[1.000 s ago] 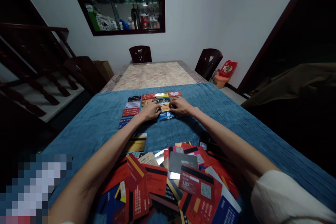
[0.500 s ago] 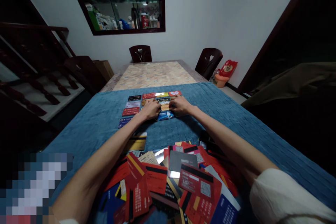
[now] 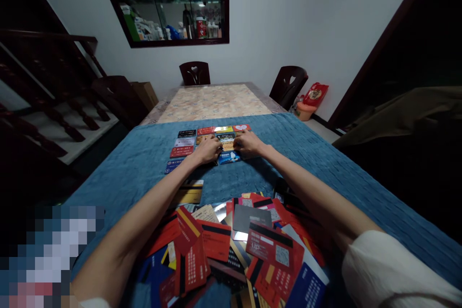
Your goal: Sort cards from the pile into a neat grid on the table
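My left hand (image 3: 210,149) and my right hand (image 3: 250,143) reach forward over the laid-out cards, fingers curled in. Between them lies a yellow-orange card (image 3: 228,146), its left and right edges pinched by my fingertips. Just below it is a blue card (image 3: 229,157), and above it a dark card (image 3: 225,137). Along the far row are a black card (image 3: 186,133), a yellow card (image 3: 224,129) and a red card with a heart (image 3: 241,127). On the left side sit a red card (image 3: 181,152) and a dark blue card (image 3: 173,166). My left hand hides some cards.
Close to me lies a heap of mixed cards (image 3: 216,241), overlapping on the blue cloth (image 3: 310,168). A gold card (image 3: 191,192) rests apart near my left forearm. The patterned tabletop (image 3: 216,101) shows beyond the cloth, with dark chairs (image 3: 288,86) around it.
The view has shifted very slightly. Both hands stay at the yellow-orange card with almost no movement.
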`<action>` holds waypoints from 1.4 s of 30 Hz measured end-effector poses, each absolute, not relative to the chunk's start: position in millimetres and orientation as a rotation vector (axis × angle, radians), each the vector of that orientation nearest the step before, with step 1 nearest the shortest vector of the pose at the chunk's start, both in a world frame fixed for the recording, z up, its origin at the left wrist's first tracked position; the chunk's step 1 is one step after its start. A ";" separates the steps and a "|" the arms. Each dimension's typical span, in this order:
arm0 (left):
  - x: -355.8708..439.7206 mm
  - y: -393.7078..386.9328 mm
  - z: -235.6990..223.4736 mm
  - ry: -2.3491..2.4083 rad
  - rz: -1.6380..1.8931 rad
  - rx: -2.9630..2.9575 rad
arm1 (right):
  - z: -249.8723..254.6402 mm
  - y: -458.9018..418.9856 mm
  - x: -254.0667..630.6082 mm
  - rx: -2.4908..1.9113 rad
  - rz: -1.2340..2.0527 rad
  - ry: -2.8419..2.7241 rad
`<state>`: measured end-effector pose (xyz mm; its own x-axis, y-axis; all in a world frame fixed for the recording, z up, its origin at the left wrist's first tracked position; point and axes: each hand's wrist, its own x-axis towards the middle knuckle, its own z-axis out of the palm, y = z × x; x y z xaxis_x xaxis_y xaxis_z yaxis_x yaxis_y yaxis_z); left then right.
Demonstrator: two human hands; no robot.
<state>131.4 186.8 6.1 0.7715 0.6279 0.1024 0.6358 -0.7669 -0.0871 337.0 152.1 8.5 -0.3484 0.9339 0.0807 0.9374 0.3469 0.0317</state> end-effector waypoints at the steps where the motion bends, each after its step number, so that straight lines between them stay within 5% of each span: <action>1: 129.7 185.0 6.5 -1.021 -0.116 -2.853 | 9.3 151.5 336.7 -1.771 -0.110 -2.533; 19: 35.3 121.4 9.1 -1.108 -0.452 -2.891 | 11.2 107.2 286.6 -1.362 -0.124 -2.518; 42: -18.8 61.4 27.9 -1.349 -0.045 -2.983 | 0.3 45.9 218.8 -0.988 0.083 -2.767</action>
<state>-18.8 61.4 27.9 0.6619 0.7490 -0.0298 0.7454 -0.6534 0.1318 218.8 45.9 0.3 -0.7559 0.6320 0.1708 0.6206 0.7748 -0.1205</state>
